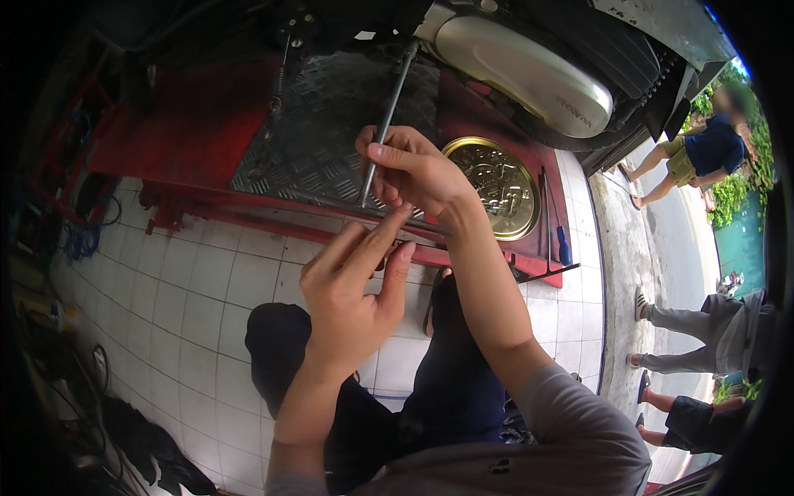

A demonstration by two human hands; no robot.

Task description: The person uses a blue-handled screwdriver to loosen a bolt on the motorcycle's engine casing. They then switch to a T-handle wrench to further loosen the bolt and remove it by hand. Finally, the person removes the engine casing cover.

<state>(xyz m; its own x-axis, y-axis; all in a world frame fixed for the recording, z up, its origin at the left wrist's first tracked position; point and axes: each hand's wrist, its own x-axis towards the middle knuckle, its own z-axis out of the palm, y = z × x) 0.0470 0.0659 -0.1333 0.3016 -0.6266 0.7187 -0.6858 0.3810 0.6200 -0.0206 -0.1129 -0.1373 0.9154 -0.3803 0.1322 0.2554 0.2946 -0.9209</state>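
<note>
My right hand (418,169) is closed round the long shaft of a metal T-handle wrench (399,87). The shaft slants up and away, its far end meeting the underside of the motorcycle engine (521,74) beside a silver cover. My left hand (351,302) is just below, nearer to me, with fingers stretched out and spread. Its fingertips reach the near end of the wrench, close to the right hand; whether they touch it I cannot tell. Part of the wrench's crossbar is hidden by my hands and wrist.
Under the motorcycle lies a red lift platform (178,128) with a dark tread plate (285,169). A round gold tray (531,223) of small metal parts sits on its right side, near a blue-handled screwdriver (564,246). Several people stand outside at the right.
</note>
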